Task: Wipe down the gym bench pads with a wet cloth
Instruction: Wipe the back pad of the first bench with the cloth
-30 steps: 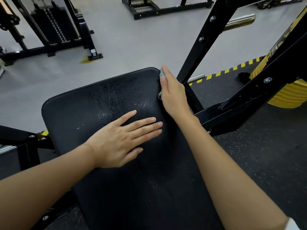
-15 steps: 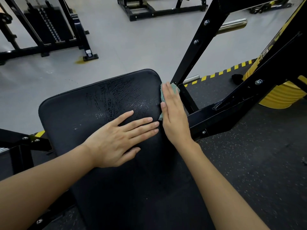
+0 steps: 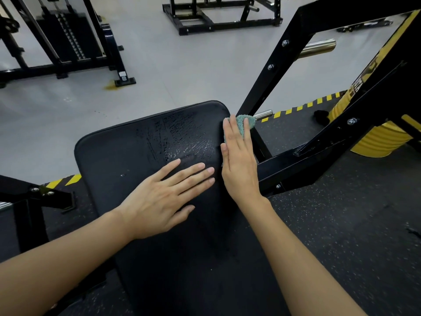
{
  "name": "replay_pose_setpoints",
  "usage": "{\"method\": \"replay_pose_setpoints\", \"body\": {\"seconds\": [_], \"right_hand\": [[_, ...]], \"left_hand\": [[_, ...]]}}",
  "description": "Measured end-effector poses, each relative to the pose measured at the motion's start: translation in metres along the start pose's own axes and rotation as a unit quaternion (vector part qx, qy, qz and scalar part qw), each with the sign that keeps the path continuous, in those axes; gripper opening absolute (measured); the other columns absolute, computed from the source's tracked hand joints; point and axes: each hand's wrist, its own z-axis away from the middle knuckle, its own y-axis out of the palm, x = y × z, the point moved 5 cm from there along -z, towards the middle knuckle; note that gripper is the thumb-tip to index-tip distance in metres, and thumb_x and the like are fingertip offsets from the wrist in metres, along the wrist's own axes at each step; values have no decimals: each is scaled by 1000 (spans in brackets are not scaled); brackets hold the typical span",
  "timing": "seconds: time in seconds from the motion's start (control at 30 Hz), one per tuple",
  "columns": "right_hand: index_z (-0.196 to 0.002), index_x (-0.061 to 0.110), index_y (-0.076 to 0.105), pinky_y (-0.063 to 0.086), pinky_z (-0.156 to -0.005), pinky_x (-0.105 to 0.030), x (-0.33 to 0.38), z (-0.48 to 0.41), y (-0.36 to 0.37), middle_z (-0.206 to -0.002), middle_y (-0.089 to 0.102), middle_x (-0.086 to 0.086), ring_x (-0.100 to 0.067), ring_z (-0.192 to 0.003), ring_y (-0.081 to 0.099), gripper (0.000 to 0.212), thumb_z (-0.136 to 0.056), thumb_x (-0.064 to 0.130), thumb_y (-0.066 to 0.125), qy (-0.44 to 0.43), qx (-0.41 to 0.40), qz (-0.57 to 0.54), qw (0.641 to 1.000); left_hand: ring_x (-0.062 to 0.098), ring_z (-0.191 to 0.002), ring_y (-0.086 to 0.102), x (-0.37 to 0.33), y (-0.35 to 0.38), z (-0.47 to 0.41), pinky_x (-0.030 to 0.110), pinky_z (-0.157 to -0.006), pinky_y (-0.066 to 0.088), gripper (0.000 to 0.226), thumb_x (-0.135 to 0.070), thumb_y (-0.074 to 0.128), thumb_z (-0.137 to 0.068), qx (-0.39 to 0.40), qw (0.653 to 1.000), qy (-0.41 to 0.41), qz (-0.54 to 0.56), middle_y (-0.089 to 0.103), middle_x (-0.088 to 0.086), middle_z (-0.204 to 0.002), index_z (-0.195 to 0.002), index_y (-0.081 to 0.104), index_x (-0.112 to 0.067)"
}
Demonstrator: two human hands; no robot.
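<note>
Grey gym flooring (image 3: 182, 71) fills the far half of the view, meeting a black speckled rubber mat (image 3: 341, 224) along a yellow-and-black hazard stripe (image 3: 303, 107). On the grey floor stand a black weight-stack machine (image 3: 70, 35) at the far left and a low black steel floor frame (image 3: 216, 19) at the far centre.

Close in, a black rounded-corner upholstered bench pad (image 3: 127, 160) runs from the bottom of the view away from the person. Its far part glistens with wet streaks (image 3: 182, 137).

The left hand (image 3: 164, 199) lies flat on the middle of the pad, palm down, fingers straight and slightly spread, holding nothing.

The right hand (image 3: 239, 165) stands against the pad's right edge near the far right corner. Its fingers are straight and together, pressing a small teal terry cloth (image 3: 247, 122) to the side of the pad rather than curling round it. The cloth shows mostly beyond the fingertips, bunched at the corner.

Just beside that hand, a black bolted steel machine frame (image 3: 273, 71) rises diagonally to the upper right, with a chrome peg (image 3: 316, 49) sticking out behind it. A yellow ribbed round object (image 3: 382, 140) sits behind the frame's lower beam at the right.
</note>
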Motion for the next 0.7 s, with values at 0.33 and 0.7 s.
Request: {"method": "replay_pose_setpoints", "body": {"seconds": [0.33,0.7], "right_hand": [[-146,2,40,24,-119,-47,71,21,27,-157,34,-10,-29,-150,15,47,-100,10,39,-119,38,-38,991],[-151,13,35,11,-123,-43,38,52,-9,-161,26,2,-13,-151,9,54,-96,12,35,-32,26,-36,999]], "left_hand": [[17,-152,18,30,-40,41,46,-120,19,58,-27,33,-99,-74,984,-135,85,23,3,-164,-155,29,-10],[20,-153,14,2,-44,-5,43,-124,12,61,-33,30,-101,-103,977,-157,101,17,8,-165,-156,23,-6]]}}
